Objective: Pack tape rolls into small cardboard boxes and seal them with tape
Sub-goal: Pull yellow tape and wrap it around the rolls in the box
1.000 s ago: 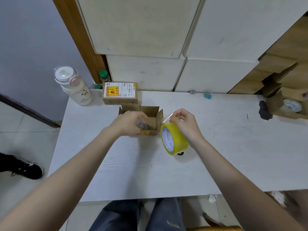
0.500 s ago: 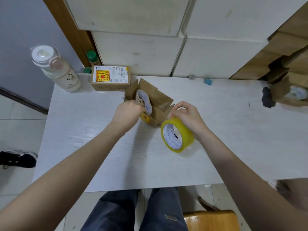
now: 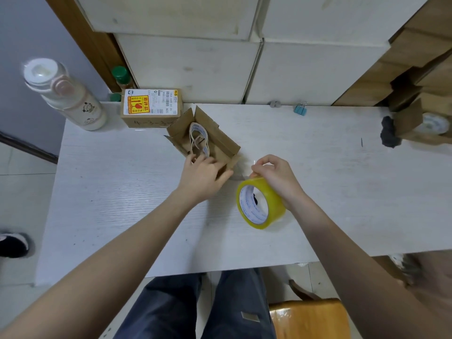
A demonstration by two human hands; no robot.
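My left hand grips the open cardboard box; my right hand pinches the yellow tape roll on the table.

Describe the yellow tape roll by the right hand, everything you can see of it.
The yellow tape roll is a wide ring of glossy, translucent yellow tape on a white inner core printed with blue lettering. It stands on edge on the white table, its open centre turned toward the camera's left. The right hand rests over its top, the fingers pinching what looks like the loose end of the tape. It sits just right of the open cardboard box, apart from it.
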